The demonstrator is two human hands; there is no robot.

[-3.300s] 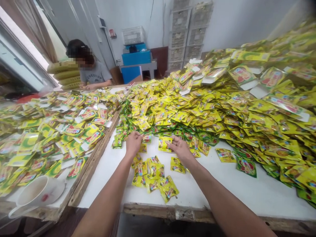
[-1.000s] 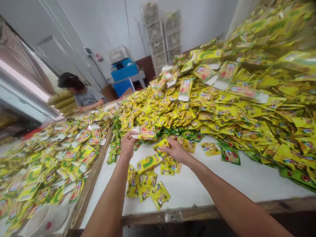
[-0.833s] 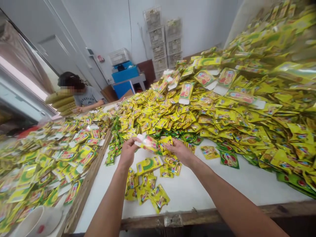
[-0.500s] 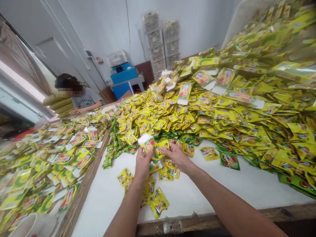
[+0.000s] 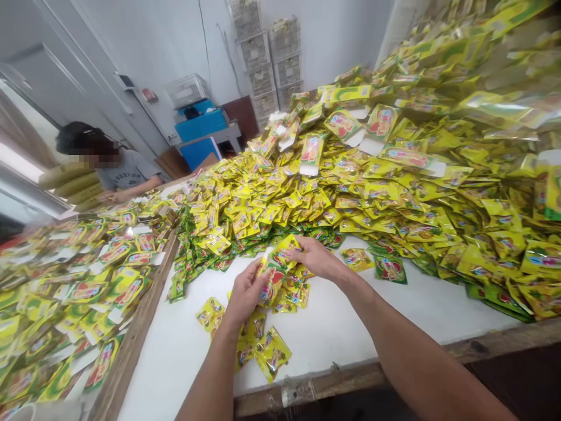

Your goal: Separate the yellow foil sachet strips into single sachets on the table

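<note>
My left hand [image 5: 248, 289] is closed round a small printed carton [image 5: 272, 282] with a watermelon picture on its front. The carton is tilted, its upper end towards the big pile. My right hand [image 5: 316, 258] pinches a yellow sachet [image 5: 287, 245] at that upper end. Whether the sachet is partly inside the carton, I cannot tell. Below my hands, loose yellow sachets [image 5: 272, 352] lie on the white tabletop [image 5: 333, 327]. A yellow sachet [image 5: 357, 259] and a green sachet [image 5: 390, 269] lie to the right of my right hand.
A large heap of yellow sachets [image 5: 372, 193] covers the back and right, with several flat cartons [image 5: 312, 153] on top. Left of a wooden divider [image 5: 140, 316] many cartons [image 5: 87, 289] are spread. Another person [image 5: 127, 169] sits at the far left. Stacked crates [image 5: 258, 58] stand behind.
The carton has turned, so its front now faces me more, and the sachet has moved from its side to its upper end. The head view has shifted slightly to the right.
</note>
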